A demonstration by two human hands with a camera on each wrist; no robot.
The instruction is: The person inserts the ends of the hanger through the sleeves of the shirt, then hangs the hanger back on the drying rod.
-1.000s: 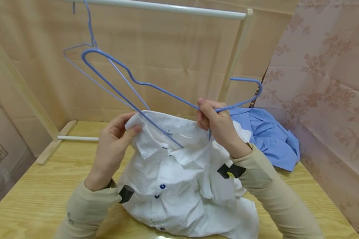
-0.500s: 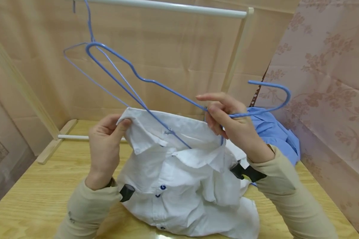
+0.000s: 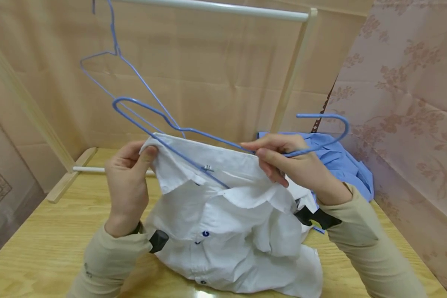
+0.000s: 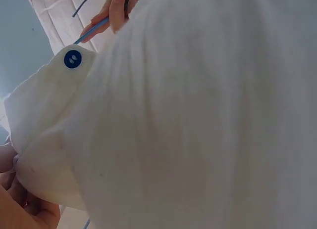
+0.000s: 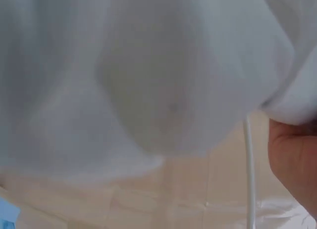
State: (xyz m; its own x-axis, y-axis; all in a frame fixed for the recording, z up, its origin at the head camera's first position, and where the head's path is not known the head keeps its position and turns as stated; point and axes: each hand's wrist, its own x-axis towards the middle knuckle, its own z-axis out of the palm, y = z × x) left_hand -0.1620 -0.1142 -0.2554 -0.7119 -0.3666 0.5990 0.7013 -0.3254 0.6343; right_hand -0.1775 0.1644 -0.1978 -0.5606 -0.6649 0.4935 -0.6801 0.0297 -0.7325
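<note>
My left hand [image 3: 128, 186] pinches the left side of a white shirt's collar between thumb and fingers. The white shirt [image 3: 223, 231] lies bunched on the table, its collar raised. A blue hanger [image 3: 188, 129] is pinched in my right hand [image 3: 294, 165] near the base of its hook, which points right. The hanger's lower wire runs down into the collar opening, while one shoulder end sticks out at upper left. Cloth hides the other end. In the left wrist view, a dark blue button [image 4: 73, 59] shows; shirt cloth [image 5: 148, 80] fills most of the right wrist view.
Behind the shirt, a second blue hanger [image 3: 115, 41] hangs at the left of a rack with a white bar [image 3: 216, 7]. A wooden rack foot [image 3: 72, 176] rests on the table [image 3: 41, 244]. A blue garment [image 3: 342, 178] lies at the right.
The held hanger's free left end has dropped toward the collar. My right hand has moved right and slightly down overall, and my left hand has drawn the collar leftward.
</note>
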